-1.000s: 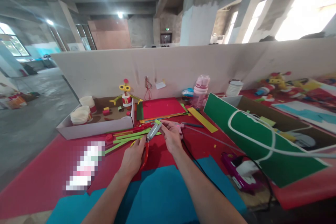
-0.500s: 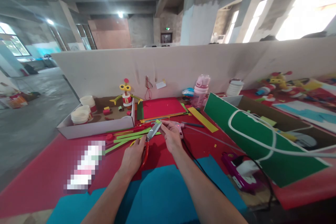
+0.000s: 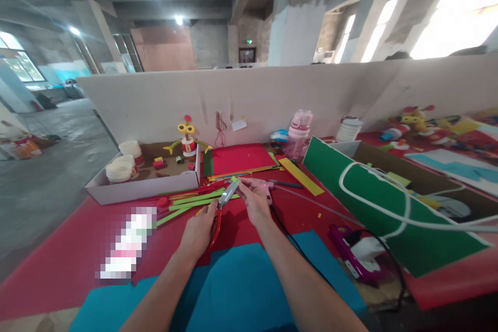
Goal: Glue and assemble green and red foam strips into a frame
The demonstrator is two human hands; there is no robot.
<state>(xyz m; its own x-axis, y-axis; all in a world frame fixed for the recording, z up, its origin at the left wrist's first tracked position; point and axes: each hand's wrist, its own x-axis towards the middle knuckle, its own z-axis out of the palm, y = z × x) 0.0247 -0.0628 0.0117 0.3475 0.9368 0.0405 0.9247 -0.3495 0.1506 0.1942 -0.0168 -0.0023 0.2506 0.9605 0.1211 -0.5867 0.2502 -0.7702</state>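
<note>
Red-handled scissors [image 3: 229,195] point up and to the right, with my left hand [image 3: 199,231] closed round their handles. My right hand [image 3: 254,202] pinches a small green piece [image 3: 235,180] at the blade tips. Just behind my right hand is a pink glue gun [image 3: 267,190], partly hidden by it. Green paper strips [image 3: 194,199] lie on the red table cover [image 3: 73,249] beside and under the scissors.
On the left stands a white box [image 3: 148,190] with paper cups and a yellow-eyed figure [image 3: 188,142]. A green-sided box [image 3: 365,212] with a white cable and a purple power strip [image 3: 356,257] are at right. Blue sheets [image 3: 241,290] lie in front; a pink bottle [image 3: 299,132] stands behind.
</note>
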